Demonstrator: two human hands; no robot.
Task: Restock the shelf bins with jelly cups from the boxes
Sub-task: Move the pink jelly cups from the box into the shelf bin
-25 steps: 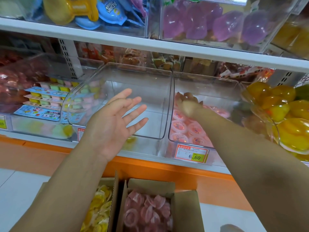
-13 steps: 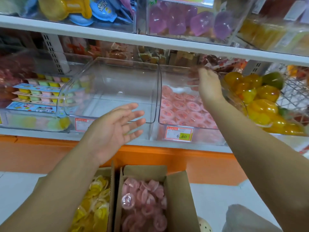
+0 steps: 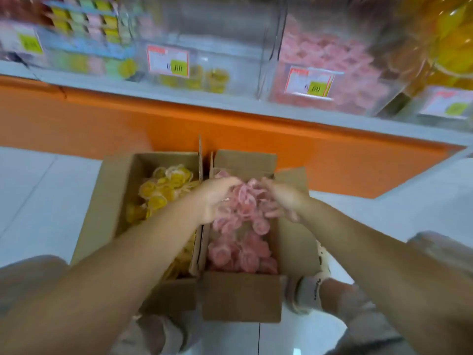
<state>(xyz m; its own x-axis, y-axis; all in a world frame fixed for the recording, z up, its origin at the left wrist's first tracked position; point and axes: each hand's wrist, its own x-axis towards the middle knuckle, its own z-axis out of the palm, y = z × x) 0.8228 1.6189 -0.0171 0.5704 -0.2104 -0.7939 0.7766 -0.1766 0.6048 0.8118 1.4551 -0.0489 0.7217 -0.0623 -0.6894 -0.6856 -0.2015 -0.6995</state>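
L hand (image 3: 217, 201) and R hand (image 3: 282, 198) have dropped from shelf into right box (image 3: 243, 295) — fingers curled round a heap of pink jelly cups (image 3: 247, 208). Pink bin (image 3: 320, 47) part-full — another load likely.

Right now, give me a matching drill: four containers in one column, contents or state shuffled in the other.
Column one
1. left cardboard box
2. right cardboard box
3. middle clear bin
4. right clear bin

Column two
A. only a few yellow cups at the bottom
B. loose pink jelly cups, with the left hand and right hand in them
C. loose yellow jelly cups
D. well stocked with pink cups

Pairs: 1-C, 2-B, 3-A, 4-D.
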